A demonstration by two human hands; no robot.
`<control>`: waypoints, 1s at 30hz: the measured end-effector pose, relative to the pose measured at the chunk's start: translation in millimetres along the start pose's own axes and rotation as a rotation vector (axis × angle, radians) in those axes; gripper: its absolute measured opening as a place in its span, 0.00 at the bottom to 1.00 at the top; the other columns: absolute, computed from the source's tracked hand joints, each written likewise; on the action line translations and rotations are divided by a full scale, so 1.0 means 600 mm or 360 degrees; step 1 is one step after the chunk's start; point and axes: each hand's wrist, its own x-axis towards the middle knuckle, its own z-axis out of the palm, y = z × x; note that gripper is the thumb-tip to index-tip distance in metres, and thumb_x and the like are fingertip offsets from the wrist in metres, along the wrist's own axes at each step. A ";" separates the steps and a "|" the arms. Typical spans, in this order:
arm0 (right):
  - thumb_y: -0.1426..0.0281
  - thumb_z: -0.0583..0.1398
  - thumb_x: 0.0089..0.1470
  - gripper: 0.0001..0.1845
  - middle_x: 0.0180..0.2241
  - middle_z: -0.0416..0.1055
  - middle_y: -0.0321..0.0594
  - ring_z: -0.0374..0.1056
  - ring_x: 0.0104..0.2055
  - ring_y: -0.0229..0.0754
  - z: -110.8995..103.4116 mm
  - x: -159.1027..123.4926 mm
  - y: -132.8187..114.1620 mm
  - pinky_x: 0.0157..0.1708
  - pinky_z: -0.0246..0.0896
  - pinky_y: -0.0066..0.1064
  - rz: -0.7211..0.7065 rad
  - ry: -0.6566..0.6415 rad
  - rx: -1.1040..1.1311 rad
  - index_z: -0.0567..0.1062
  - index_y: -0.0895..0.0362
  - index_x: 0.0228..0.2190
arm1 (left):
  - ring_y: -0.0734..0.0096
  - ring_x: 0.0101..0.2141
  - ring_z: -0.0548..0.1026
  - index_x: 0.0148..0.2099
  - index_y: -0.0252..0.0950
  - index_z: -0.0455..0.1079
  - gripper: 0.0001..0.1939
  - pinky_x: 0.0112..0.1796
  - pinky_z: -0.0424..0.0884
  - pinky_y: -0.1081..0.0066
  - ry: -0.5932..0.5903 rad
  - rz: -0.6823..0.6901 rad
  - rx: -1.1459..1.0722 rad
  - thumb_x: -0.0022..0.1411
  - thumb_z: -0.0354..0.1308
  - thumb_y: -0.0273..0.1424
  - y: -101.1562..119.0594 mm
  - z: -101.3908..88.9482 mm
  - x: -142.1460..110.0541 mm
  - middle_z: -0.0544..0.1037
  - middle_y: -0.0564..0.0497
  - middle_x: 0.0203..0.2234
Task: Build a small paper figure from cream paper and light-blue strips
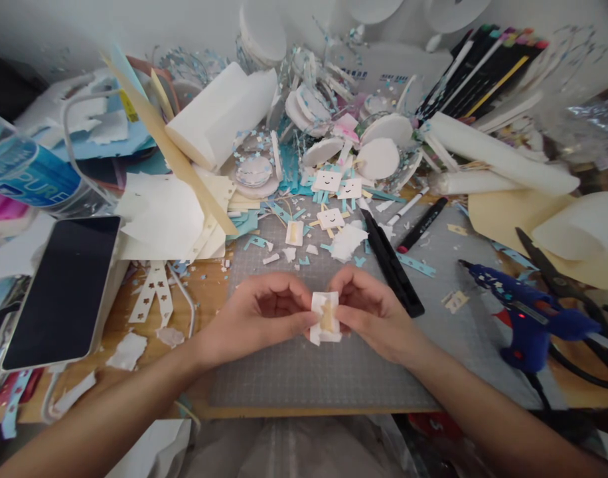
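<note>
Between my two hands is a small white paper piece (326, 317) with a yellowish patch in its middle and folded edges. My left hand (269, 309) pinches its left edge between thumb and fingers. Its right edge is gripped the same way by my right hand (371, 309). Both hands hover over a grey cutting mat (304, 378). Just beyond them lie a similar white piece with a yellow centre (295, 233), a torn white scrap (349, 241) and small paper figures with smiling faces (330, 218). A black utility knife (391, 265) rests right of my right hand.
At right are a blue glue gun (526, 312) with a red light and black scissors (577, 312). A black marker (423, 224) lies beyond the knife. On the left are a phone (62, 292) and a water bottle (35, 166). White foam discs (378, 158) crowd the back.
</note>
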 end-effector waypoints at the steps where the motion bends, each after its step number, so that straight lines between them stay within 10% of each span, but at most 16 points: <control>1: 0.68 0.65 0.56 0.07 0.27 0.64 0.30 0.59 0.26 0.29 0.000 0.000 0.000 0.25 0.56 0.20 0.0028 -0.0004 0.0031 0.70 0.54 0.33 | 0.79 0.28 0.75 0.34 0.31 0.71 0.04 0.31 0.71 0.80 0.0003 0.0002 0.0007 0.57 0.64 0.23 0.000 0.000 0.000 0.77 0.53 0.26; 30: 0.65 0.63 0.57 0.09 0.28 0.66 0.31 0.61 0.26 0.30 0.013 0.000 0.001 0.23 0.54 0.22 0.0066 0.0026 0.0112 0.67 0.53 0.32 | 0.79 0.24 0.74 0.33 0.32 0.72 0.04 0.27 0.71 0.80 0.0185 0.0120 0.0064 0.56 0.65 0.25 -0.001 0.005 0.001 0.76 0.55 0.23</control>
